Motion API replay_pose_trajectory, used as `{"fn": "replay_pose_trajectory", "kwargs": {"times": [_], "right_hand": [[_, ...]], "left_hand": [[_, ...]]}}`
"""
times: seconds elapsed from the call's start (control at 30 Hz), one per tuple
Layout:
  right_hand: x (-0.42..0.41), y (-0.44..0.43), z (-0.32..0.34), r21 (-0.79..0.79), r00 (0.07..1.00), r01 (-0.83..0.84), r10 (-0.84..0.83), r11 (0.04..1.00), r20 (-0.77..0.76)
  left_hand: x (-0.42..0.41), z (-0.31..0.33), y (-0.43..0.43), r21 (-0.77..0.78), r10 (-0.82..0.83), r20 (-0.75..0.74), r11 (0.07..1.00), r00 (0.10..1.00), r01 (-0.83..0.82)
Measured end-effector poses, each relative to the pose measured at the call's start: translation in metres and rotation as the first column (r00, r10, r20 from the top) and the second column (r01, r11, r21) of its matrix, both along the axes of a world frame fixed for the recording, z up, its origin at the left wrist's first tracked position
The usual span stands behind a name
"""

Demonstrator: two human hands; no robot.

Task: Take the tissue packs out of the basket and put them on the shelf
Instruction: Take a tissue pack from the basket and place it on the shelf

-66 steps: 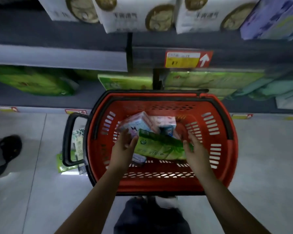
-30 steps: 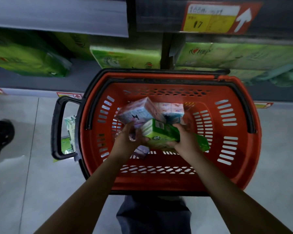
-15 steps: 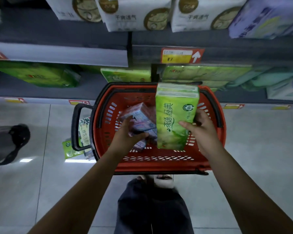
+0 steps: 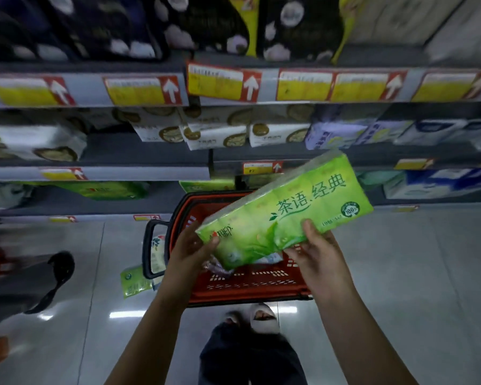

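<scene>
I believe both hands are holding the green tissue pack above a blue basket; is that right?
Not quite: the head view shows a red basket, not blue. The left hand and right hand do hold the green tissue pack above it.

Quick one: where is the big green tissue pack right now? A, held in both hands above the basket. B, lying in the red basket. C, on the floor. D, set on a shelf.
A: the left hand and right hand both grip the green plastic-wrapped tissue pack, tilted, over the red plastic basket.
</scene>
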State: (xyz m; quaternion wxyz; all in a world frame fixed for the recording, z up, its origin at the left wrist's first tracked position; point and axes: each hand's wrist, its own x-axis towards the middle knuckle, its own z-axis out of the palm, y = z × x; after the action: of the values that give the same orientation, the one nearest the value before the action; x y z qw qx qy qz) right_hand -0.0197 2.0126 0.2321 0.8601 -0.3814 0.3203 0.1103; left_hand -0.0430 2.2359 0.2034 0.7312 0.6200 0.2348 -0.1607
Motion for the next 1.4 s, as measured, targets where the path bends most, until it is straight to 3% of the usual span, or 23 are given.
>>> {"fn": "replay_pose_trajectory", "kwargs": {"times": [0.23,0.57,0.9,1.0,1.07,1.17,1.3,1.4], "right_hand": [[-0.02,0.014,0.09,0.116,0.994,0.095,-0.088,0.989,-0.067],[-0.033,0.022,0.203,0.215,0.989,0.12,-0.135,0.969,0.058],[-0.047,0.025,0.271,0.217,0.977,0.089,-0.128,0.972,0.171],[-0.05,0.025,0.276,0.157,0.975,0.0,-0.035,0.988,0.221],[-0.052,0.019,0.277,-0.005,0.962,-0.073,0.072,0.997,0.262],[-0.056,0.001,0.277,-0.155,0.96,-0.018,0.061,0.988,0.274],[-0.051,-0.024,0.292,-0.126,0.927,0.025,0.024,0.992,0.374],[-0.043,-0.029,0.315,-0.287,0.899,0.018,0.11,0.958,0.424]], "left_hand": [[-0.003,0.104,-0.015,-0.063,0.122,0.069,0.991,0.99,-0.117],[0.005,0.221,-0.014,-0.163,0.198,0.202,0.972,0.959,-0.167],[0.019,0.323,-0.003,-0.055,0.015,0.452,0.998,0.892,0.011],[0.021,0.342,0.003,-0.002,-0.013,0.513,1.0,0.858,0.016],[0.022,0.352,0.008,0.032,-0.011,0.534,0.999,0.846,-0.007],[0.023,0.364,0.015,0.022,0.03,0.542,0.999,0.84,-0.05],[0.018,0.382,0.022,0.014,0.035,0.539,0.999,0.842,-0.05],[0.014,0.392,0.03,0.006,0.044,0.54,0.998,0.841,-0.056]]}}
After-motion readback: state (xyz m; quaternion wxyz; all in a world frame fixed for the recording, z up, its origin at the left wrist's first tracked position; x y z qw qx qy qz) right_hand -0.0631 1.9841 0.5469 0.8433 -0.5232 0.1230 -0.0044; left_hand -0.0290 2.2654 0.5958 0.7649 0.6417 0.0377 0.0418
